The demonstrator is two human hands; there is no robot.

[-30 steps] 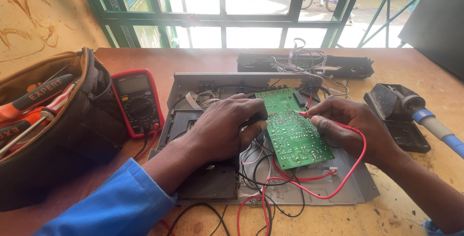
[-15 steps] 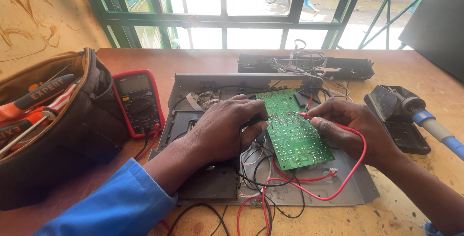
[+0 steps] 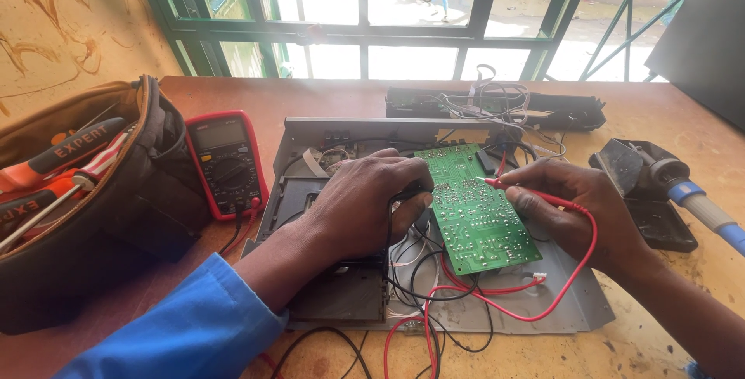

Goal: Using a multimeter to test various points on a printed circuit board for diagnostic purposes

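From the head view, the green circuit board [image 3: 475, 207] lies tilted over the open grey chassis [image 3: 341, 134] on the desk [image 3: 660, 115] — light, stiff, fragile, best held by its bare edges — left hand [image 3: 371, 202] fingers curled pressing a black probe, right hand [image 3: 576, 207] fingers pinching the red probe [image 3: 504, 183].

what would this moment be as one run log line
left hand: black probe on green board | right hand: red probe tip on board | meter: left of metal case | tool bag: far left
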